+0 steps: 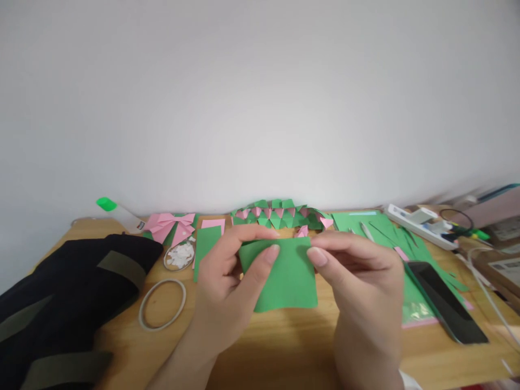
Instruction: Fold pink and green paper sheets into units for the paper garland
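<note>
A small green sheet of paper (286, 276) is held up above the wooden table between my two hands. My left hand (231, 287) pinches its upper left part, thumb in front and fingers behind. At the top right corner my right hand (361, 281) grips it between thumb and forefinger. The sheet's top edge looks bent or folded over near the left thumb. Behind it, against the wall, lies a row of folded green and pink paper pieces (280, 214). A small pink folded piece (301, 232) shows just over the sheet's top edge.
On the left are a dark cloth (81, 281), a tape ring (162, 304), white scraps (181, 254), a pink paper bow (170, 226), a glue stick (122, 214) and green paper (208, 244). A phone (444, 300), green sheets (382, 227) and a power strip (422, 225) lie right.
</note>
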The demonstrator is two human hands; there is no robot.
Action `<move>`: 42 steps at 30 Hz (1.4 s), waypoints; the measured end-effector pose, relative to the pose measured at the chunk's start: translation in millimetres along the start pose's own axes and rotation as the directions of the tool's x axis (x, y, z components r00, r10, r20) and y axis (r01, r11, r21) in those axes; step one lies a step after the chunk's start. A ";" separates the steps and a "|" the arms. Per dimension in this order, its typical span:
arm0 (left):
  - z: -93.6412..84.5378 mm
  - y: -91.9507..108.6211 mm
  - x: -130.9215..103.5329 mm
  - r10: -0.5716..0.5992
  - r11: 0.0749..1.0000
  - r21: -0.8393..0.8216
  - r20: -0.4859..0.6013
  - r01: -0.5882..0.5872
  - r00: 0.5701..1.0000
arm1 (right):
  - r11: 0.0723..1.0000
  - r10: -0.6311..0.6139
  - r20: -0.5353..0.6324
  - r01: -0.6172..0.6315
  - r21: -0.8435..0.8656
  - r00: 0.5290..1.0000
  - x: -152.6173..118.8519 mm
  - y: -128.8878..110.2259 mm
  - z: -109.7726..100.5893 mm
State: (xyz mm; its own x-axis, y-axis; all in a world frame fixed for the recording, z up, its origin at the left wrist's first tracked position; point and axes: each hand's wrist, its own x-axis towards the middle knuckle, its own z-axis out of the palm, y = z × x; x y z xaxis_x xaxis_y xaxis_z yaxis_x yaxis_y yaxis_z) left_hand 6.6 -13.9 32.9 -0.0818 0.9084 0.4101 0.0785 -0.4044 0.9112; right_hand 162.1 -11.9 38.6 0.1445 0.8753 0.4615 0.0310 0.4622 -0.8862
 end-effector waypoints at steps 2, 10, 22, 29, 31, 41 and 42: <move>-1.0 -1.0 0.1 -0.001 1.000 -0.002 0.022 0.001 1.000 | 1.000 0.002 0.000 -0.002 0.015 1.000 0.6 -0.1 -0.2; -3.2 -2.3 1.2 0.007 1.000 0.015 0.050 -0.007 0.999 | 0.999 -0.011 0.044 0.009 0.039 0.999 0.0 2.0 -1.4; -2.7 0.0 1.7 0.030 0.996 0.082 0.027 -0.032 0.999 | 0.995 -0.007 0.258 -0.019 0.098 0.966 12.7 2.5 -9.9; -2.3 -0.2 1.3 0.004 0.997 0.077 0.027 -0.006 1.000 | 0.993 0.000 0.228 -0.027 0.113 0.974 14.3 7.1 -6.4; -2.7 0.5 1.2 0.003 0.997 0.081 0.025 -0.005 1.000 | 0.993 0.005 0.217 -0.031 0.118 0.976 15.2 7.0 -5.4; -1.8 1.4 0.8 0.034 0.990 0.137 -0.010 -0.032 0.999 | 0.980 0.106 0.132 -0.127 0.156 0.986 15.1 6.3 -1.7; -0.9 0.6 1.9 0.025 0.990 0.140 -0.018 -0.022 1.000 | 0.980 0.116 0.124 -0.133 0.146 0.986 15.9 5.8 -0.7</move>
State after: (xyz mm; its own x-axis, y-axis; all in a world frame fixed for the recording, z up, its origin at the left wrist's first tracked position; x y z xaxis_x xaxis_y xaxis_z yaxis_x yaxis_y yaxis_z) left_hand 5.6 -12.5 34.3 -0.0972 0.8960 0.4333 0.2188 -0.4054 0.8876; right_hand 165.3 4.6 40.8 0.0235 0.9337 0.3572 -0.1330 0.3571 -0.9246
